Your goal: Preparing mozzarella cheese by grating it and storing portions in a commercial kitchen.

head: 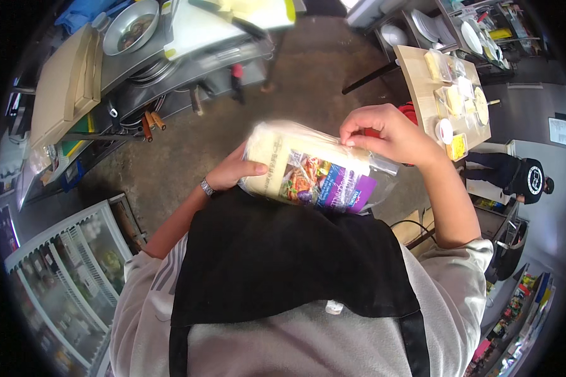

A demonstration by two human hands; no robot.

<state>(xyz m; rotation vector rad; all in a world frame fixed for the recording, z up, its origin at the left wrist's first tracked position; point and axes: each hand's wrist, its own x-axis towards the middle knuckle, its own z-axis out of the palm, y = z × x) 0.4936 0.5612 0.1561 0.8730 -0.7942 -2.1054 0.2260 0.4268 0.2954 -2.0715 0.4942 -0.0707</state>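
A plastic bag of pale yellow cheese (306, 169), printed with a food picture and a purple label, is held in front of my black apron (287, 264). My left hand (233, 170) grips its left end, thumb lying on the front face and the other fingers hidden behind. At the upper right, my right hand (382, 134) pinches the bag's edge between thumb and fingertips. Clear, slack plastic extends past the cheese on the right side. Whether the bag's mouth is sealed or parted cannot be made out.
At upper left, a steel counter (122, 70) carries a metal bowl (131, 28), cardboard boxes (66, 89) and white cutting boards (217, 28) with a knife (249, 27). A wooden table (415, 80) at right holds food containers (453, 100). Another person (514, 176) stands beyond it. A glass-fronted fridge (75, 278) is at lower left.
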